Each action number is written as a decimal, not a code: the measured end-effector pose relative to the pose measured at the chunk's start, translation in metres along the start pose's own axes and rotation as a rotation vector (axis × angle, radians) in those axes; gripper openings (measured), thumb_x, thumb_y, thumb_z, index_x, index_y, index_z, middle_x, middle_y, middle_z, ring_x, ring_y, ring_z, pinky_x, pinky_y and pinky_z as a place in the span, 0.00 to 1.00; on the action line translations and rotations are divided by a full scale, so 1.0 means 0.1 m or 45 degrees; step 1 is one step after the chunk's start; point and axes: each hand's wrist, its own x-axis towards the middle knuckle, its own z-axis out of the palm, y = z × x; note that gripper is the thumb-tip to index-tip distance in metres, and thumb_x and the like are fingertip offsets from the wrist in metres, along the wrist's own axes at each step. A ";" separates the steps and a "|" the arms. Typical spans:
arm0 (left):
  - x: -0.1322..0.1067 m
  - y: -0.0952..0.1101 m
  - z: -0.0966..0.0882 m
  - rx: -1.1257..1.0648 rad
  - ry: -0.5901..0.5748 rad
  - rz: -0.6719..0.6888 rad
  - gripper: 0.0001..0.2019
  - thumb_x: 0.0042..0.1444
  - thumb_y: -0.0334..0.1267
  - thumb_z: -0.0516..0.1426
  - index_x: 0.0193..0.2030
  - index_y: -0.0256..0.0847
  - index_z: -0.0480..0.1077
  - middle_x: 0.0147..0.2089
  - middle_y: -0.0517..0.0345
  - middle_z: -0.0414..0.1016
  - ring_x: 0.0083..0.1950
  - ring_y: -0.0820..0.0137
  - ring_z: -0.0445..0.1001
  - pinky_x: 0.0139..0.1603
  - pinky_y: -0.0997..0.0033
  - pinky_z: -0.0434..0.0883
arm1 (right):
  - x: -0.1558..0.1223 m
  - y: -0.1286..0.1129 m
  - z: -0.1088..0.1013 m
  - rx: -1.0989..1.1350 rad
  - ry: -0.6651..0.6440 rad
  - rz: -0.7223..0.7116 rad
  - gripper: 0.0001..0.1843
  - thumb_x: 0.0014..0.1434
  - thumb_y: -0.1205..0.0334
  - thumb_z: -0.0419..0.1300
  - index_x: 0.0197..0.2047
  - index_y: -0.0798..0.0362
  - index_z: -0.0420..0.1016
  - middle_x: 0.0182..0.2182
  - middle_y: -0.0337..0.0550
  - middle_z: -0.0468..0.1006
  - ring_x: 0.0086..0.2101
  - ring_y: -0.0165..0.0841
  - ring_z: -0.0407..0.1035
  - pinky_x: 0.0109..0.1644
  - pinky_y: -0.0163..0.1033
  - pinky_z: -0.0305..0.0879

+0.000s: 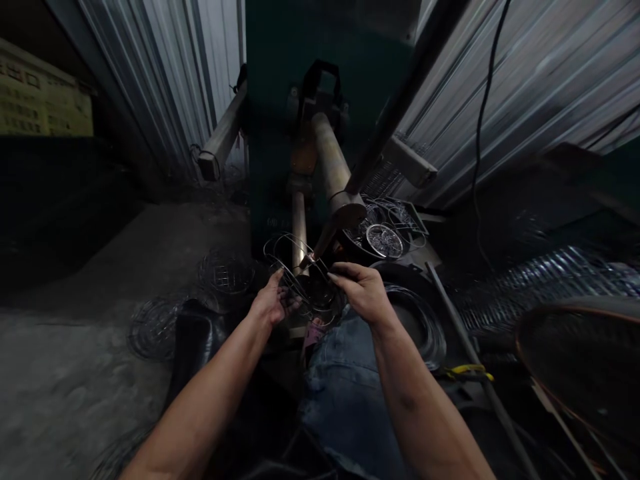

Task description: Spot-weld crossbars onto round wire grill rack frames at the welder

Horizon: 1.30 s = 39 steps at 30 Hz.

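A round frame of thin wire (281, 257) sits between my two hands, at the tips of a spot welder. My left hand (273, 303) is closed on its left side, the thumb pressed against the wire. On the other side my right hand (364, 288) pinches the wire between thumb and fingers. The welder's upper arm (331, 157) slopes down to a dark electrode holder, whose coppery tip (311, 257) meets the wire from above. Below, a lower bar (299, 223) runs toward the same spot. Dim light hides the exact contact and the frame's lower part.
Stacks of round wire grids (159, 325) lie on the floor at left. A coil of wire rings (417, 327) is right of my jeans (345, 387). Behind it, a container (384, 241) holds wire pieces. A metal rod (465, 340) slants along the right; a yellow crate (45, 100) stands far left.
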 end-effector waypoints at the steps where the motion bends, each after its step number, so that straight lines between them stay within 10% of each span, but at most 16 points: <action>1: 0.00 0.00 0.00 -0.009 0.002 -0.015 0.20 0.58 0.53 0.54 0.38 0.34 0.63 0.26 0.51 0.69 0.22 0.66 0.72 0.21 0.68 0.71 | 0.03 -0.01 0.01 -0.019 0.012 -0.018 0.11 0.47 0.56 0.64 0.32 0.55 0.79 0.28 0.43 0.78 0.31 0.35 0.70 0.37 0.37 0.65; 22: 0.00 -0.08 0.01 -0.097 -0.016 -0.099 0.26 0.55 0.54 0.57 0.47 0.30 0.62 0.30 0.47 0.70 0.25 0.61 0.74 0.23 0.65 0.73 | 0.13 0.00 0.03 -0.255 0.079 -0.131 0.10 0.51 0.60 0.59 0.33 0.57 0.78 0.32 0.46 0.78 0.35 0.37 0.72 0.43 0.39 0.66; 27: -0.29 -0.20 0.01 -0.148 -0.026 0.062 0.15 0.58 0.46 0.56 0.41 0.33 0.64 0.27 0.53 0.69 0.28 0.64 0.75 0.28 0.67 0.75 | -0.55 -0.12 0.18 -0.978 0.347 -0.385 0.17 0.58 0.70 0.48 0.43 0.57 0.77 0.39 0.52 0.77 0.42 0.41 0.69 0.50 0.44 0.63; 29: -0.44 -0.33 0.00 -0.187 -0.018 0.169 0.12 0.60 0.44 0.54 0.39 0.36 0.64 0.26 0.56 0.68 0.29 0.67 0.75 0.32 0.70 0.75 | -0.94 -0.08 0.34 -1.090 0.061 -0.489 0.20 0.59 0.72 0.46 0.46 0.56 0.76 0.40 0.52 0.77 0.41 0.39 0.70 0.47 0.39 0.66; 34: -0.67 -0.71 -0.01 -0.190 0.027 0.319 0.09 0.54 0.39 0.60 0.32 0.37 0.64 0.22 0.62 0.67 0.22 0.75 0.69 0.27 0.76 0.71 | -1.35 0.18 0.71 -1.425 -0.274 -0.166 0.28 0.58 0.74 0.47 0.63 0.62 0.60 0.58 0.61 0.65 0.47 0.42 0.69 0.46 0.42 0.69; 39: -0.91 -0.97 0.09 -0.082 -0.124 0.344 0.14 0.46 0.34 0.65 0.38 0.38 0.66 0.28 0.61 0.73 0.28 0.74 0.73 0.34 0.75 0.72 | -1.25 0.09 0.51 -1.589 -0.255 0.137 0.17 0.59 0.73 0.50 0.51 0.59 0.71 0.41 0.57 0.76 0.39 0.43 0.73 0.38 0.42 0.70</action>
